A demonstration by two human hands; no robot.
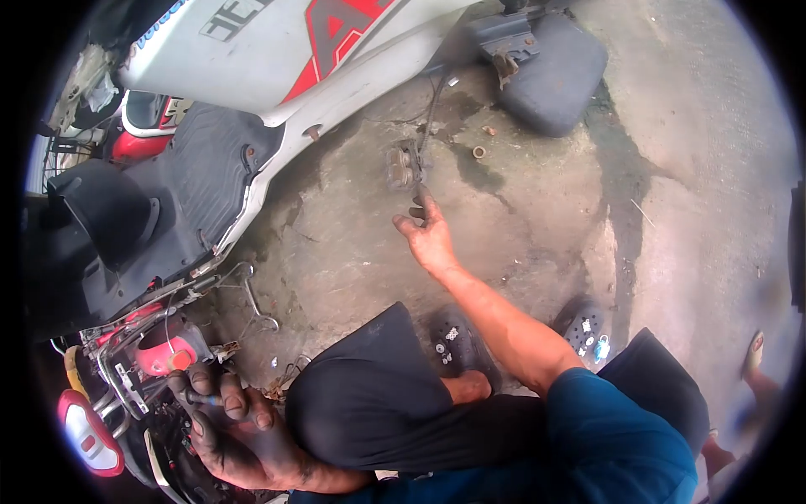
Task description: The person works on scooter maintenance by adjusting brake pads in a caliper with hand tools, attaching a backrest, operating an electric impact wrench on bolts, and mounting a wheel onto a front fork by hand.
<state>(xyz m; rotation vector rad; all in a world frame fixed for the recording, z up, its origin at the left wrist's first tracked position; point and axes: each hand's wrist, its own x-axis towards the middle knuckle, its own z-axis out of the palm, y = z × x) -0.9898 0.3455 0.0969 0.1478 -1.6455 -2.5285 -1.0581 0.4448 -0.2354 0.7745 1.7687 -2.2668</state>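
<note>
My right hand (pixel 430 239) reaches out low over the concrete floor, its index finger stretched out and its thumb apart. The fingertip is at the lower end of a dirty metal part (pixel 403 165), which looks like a brake caliper. A dark cable (pixel 432 113) runs up from this part towards the scooter (pixel 201 55). My left hand (pixel 243 428) is at the lower left, palm up, with dirty fingers curled towards the thumb. Something small and bluish shows between these fingers, too unclear to name.
The scooter's black footboard (pixel 210 168) fills the left side. Exposed frame and engine parts lie below it, with a red-and-white light (pixel 91 433). A black box-like part (pixel 558 76) is at the top, near a small ring (pixel 478 152). Another person's foot (pixel 756 353) shows at right.
</note>
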